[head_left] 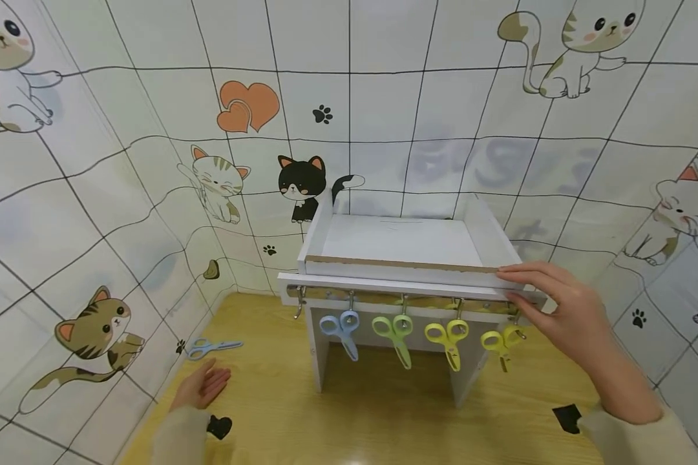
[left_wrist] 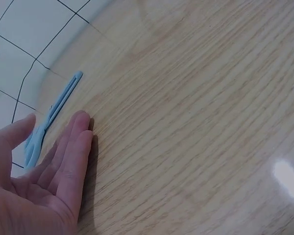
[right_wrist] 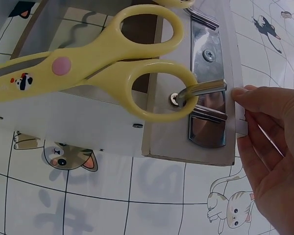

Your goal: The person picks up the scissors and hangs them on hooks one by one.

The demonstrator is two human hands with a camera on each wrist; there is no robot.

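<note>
My right hand (head_left: 570,310) pinches the right end of a small white stand (head_left: 360,279), thumb at the front board and fingers over the top. Along that board runs a metal hook strip (right_wrist: 208,73). From its hooks hang blue scissors (head_left: 349,336), green scissors (head_left: 400,339) and two yellow pairs; the yellow scissors (head_left: 503,340) at the far right dangle just below my right thumb. The leftmost hook (head_left: 299,302) is bare. My left hand (head_left: 200,386) rests on the table with its fingers extended, beside another pair of blue scissors (head_left: 215,347) lying flat.
Beneath everything is a wood-grain table (head_left: 267,400). The stand has a shallow tray top (head_left: 401,239) and two side legs. A tiled wall covering (head_left: 384,110) with cat pictures surrounds the table at the back and sides.
</note>
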